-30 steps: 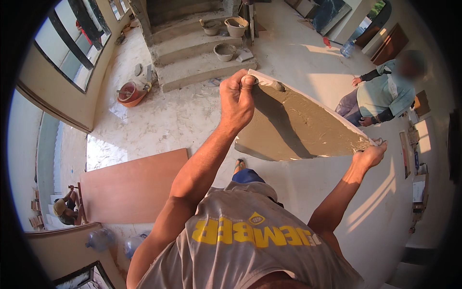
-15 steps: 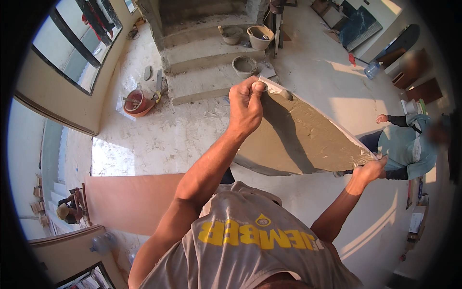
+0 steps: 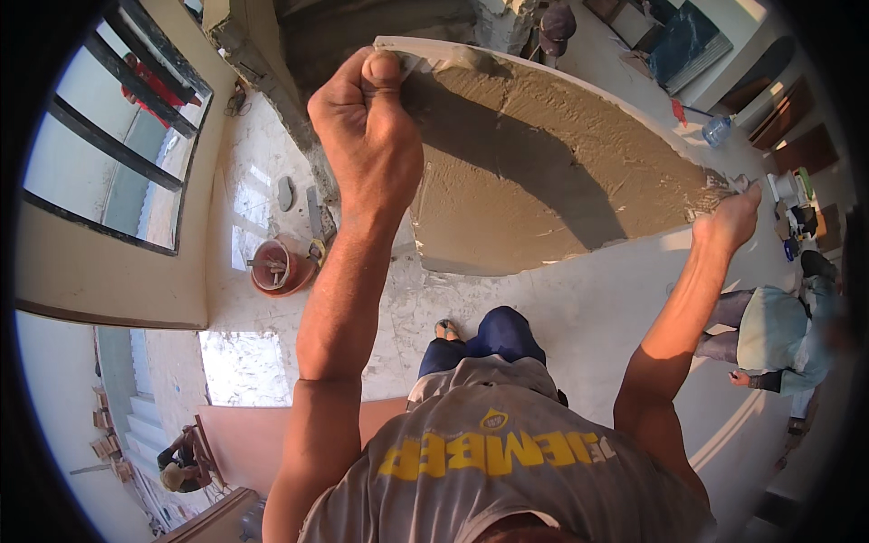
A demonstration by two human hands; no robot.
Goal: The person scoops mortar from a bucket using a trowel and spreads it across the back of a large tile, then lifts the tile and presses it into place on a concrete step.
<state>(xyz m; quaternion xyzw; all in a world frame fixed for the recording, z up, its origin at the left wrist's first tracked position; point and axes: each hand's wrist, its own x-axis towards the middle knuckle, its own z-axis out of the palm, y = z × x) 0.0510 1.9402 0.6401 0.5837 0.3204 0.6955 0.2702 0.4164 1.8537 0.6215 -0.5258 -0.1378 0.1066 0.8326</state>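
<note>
A large pale tile, coated with wet grey-brown mortar on the face turned up at me, is held out in front of my body. My left hand is closed on its upper left corner, thumb over the edge. At the far right corner, my right hand grips it too, with mortar around the fingertips. The tile hides most of the concrete stairs behind it.
A reddish bucket with tools stands on the floor at left. A co-worker in light teal is at right, another person crouches beside a brown board, and a cap-wearing person is by the stairs. A water jug stands rear right.
Both my hands have carried the tile upward in the view and closer to the stairs, covering the buckets there. The teal-clad co-worker has shifted toward the lower right.
</note>
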